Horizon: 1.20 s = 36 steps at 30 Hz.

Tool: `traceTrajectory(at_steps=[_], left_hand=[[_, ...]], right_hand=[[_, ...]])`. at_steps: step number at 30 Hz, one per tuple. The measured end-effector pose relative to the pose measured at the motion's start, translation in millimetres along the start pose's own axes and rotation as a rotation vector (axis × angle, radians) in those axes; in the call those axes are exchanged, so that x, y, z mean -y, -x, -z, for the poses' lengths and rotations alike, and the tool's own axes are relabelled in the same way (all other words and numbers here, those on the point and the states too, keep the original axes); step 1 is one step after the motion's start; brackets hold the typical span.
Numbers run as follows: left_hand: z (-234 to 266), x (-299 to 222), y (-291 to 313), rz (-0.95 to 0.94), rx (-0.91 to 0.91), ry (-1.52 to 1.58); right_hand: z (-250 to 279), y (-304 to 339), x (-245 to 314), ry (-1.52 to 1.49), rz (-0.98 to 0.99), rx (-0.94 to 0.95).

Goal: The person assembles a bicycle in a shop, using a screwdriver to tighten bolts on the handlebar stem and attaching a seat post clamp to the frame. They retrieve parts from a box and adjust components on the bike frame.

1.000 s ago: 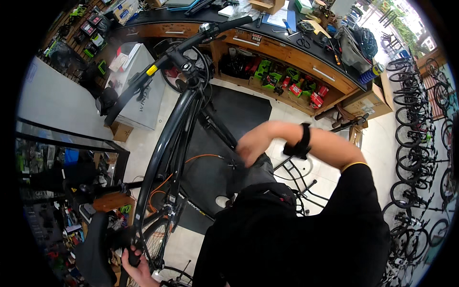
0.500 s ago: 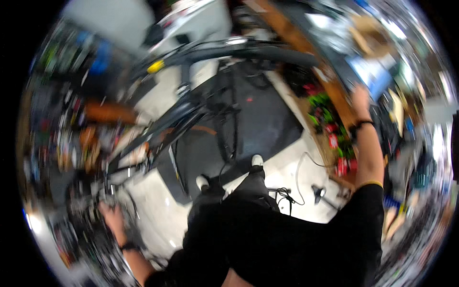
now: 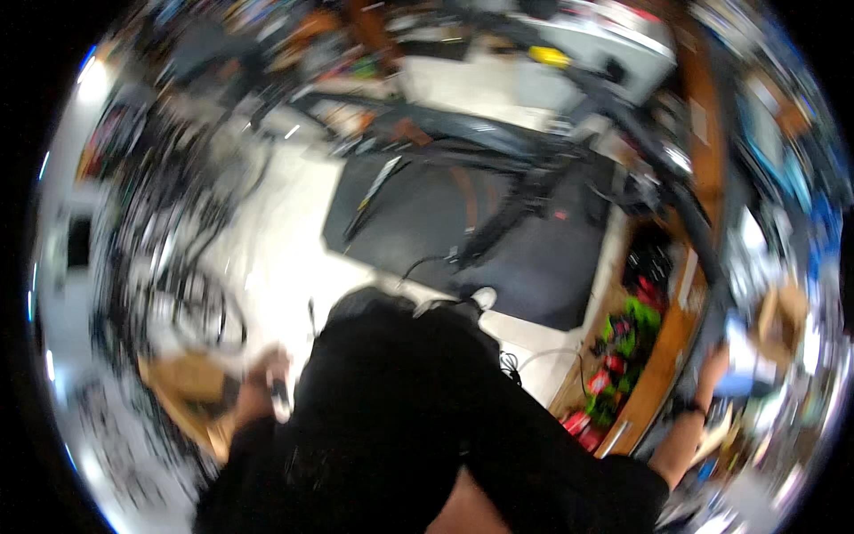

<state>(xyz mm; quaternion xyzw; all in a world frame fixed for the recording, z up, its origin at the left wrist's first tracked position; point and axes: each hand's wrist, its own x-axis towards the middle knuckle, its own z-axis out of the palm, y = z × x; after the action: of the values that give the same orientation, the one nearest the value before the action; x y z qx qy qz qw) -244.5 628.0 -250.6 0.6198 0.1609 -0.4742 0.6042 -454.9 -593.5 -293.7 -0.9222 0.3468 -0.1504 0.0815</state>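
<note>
Head: right hand (image 3: 714, 363) at workbench (image 3: 658, 390); mat (image 3: 547, 280) on floor (image 3: 289, 240).

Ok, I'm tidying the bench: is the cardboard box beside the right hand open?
Open: the cardboard box shows its inside, though blurred.

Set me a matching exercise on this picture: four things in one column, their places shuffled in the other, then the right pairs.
Things
1. Right hand
2. Yellow band
3. Dark mat
4. Red and green items

Places
A. On the floor, beneath the bicycle
B. In the open space under the drawers of the workbench
C. At the top of the workbench
D. Around the handlebar

Right pairs: 1-C, 2-D, 3-A, 4-B
</note>
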Motion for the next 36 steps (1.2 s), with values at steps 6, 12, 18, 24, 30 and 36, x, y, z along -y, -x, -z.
traceTrajectory(at_steps=[6,12,18,24,30,36], left_hand=[[-12,18,-83,0.051,-0.191,-0.574],[-14,-88,-181,0.070,-0.209,-0.635],[-144,-204,-267,-0.188,0.042,-1.105],[-341,-277,-284,-0.294,0.363,-1.272],[-505,-280,-292,-0.380,0.632,-1.326],[-731,-273,-339,-0.761,0.840,-1.438]], right_hand=[[43,-26,130,-0.071,-0.287,-0.178],[80,10,210,-0.067,-0.278,-0.174],[135,88,269,-0.166,-0.370,-0.007],[148,128,250,-0.225,-0.532,0.045],[138,140,202,-0.314,-0.624,0.103],[173,182,152,-0.392,-0.738,0.205]])
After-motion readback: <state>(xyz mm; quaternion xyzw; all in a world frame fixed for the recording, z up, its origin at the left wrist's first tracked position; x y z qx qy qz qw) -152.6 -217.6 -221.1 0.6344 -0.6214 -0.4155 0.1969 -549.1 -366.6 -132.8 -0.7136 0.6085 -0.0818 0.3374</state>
